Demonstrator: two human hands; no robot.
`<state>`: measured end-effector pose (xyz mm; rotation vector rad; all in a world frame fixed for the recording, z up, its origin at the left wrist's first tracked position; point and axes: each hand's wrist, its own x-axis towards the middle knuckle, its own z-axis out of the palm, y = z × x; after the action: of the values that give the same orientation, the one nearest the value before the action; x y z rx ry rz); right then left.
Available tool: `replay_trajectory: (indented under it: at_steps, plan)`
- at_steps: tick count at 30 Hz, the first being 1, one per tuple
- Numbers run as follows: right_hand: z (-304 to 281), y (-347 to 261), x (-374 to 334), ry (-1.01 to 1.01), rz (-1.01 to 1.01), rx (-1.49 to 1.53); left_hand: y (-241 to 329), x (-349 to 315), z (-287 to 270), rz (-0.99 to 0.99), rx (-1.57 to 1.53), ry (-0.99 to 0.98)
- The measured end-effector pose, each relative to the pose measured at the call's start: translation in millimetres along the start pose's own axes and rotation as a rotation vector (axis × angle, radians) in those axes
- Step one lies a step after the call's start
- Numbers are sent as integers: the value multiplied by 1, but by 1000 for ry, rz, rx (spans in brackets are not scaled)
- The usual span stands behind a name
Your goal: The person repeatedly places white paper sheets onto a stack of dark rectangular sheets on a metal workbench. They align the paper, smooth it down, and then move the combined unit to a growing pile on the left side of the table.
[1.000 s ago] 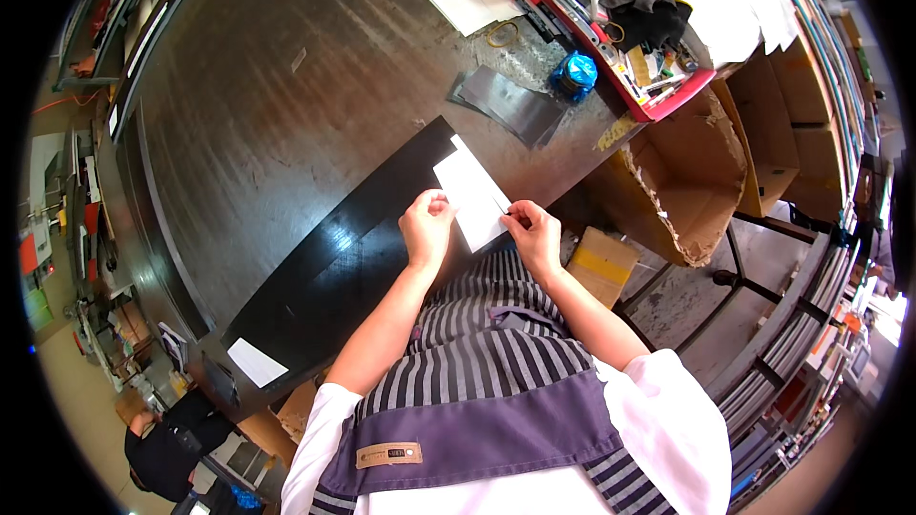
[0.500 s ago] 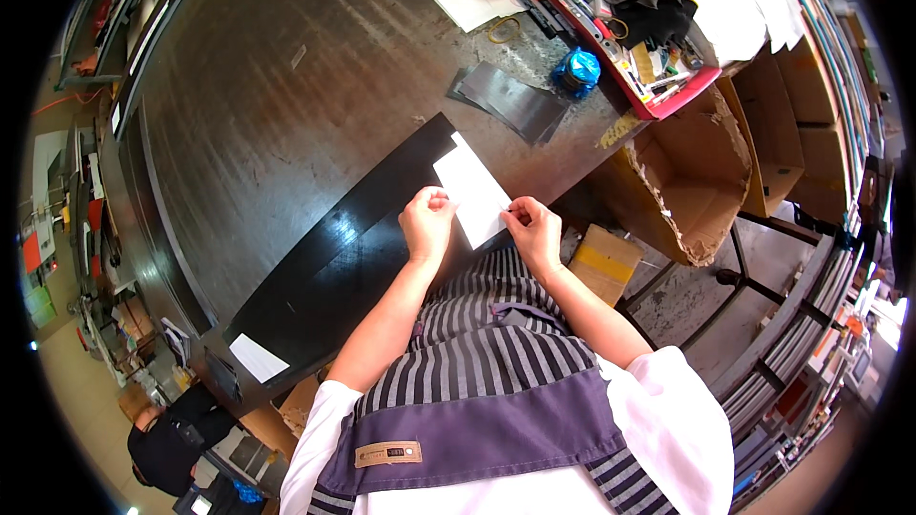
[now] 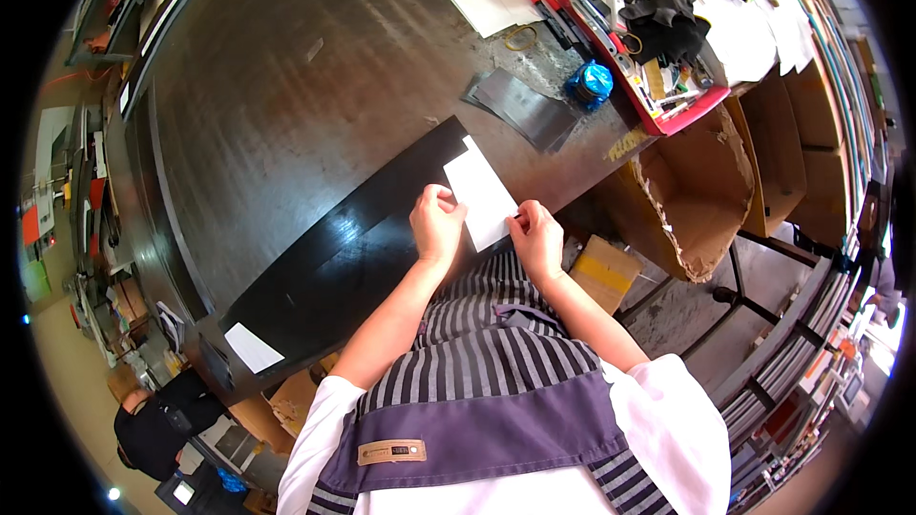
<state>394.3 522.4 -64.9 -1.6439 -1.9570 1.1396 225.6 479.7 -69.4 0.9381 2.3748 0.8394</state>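
A long black panel (image 3: 315, 262) with a curved far edge lies along the near side of the dark table. On its right end is a white sheet (image 3: 479, 189) with a narrow tip at the far end. My left hand (image 3: 438, 227) is closed at the sheet's left edge, fingers curled and thumb against them. At the opposite edge, my right hand (image 3: 537, 238) pinches near the corner, where a small dark spot shows at the fingertips. How firmly each hand grips is hard to see. A second white piece (image 3: 253, 348) lies on the panel's left end.
Thin grey plates (image 3: 527, 110) and a blue-wrapped roll (image 3: 590, 86) lie beyond the panel. A red-rimmed tray (image 3: 692, 116) holds tools and black gloves. An open cardboard box (image 3: 687, 219) stands off the table's right edge. Another person (image 3: 157, 429) is at lower left.
The whole view has shifted slightly, with the table things lying a little further right. Both hands stay at the white sheet's edges, with only small finger movement.
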Motion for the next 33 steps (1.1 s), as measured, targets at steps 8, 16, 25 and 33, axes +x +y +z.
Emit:
replay_trajectory:
  at_steps: [8, 16, 25, 33]
  plan:
    - [-8, -4, 13, -56, -297, -195, -12, -10, -23, 165, -165, -72]
    - [1, -7, 23, -230, 60, 2, -79, -86, -92, 182, 191, -106]
    - [-11, -34, 34, -227, 65, 251, -91, -95, -92, 290, 252, -17]
    - [1, -23, 43, -127, -143, 218, -88, -83, -94, 341, 260, 69]
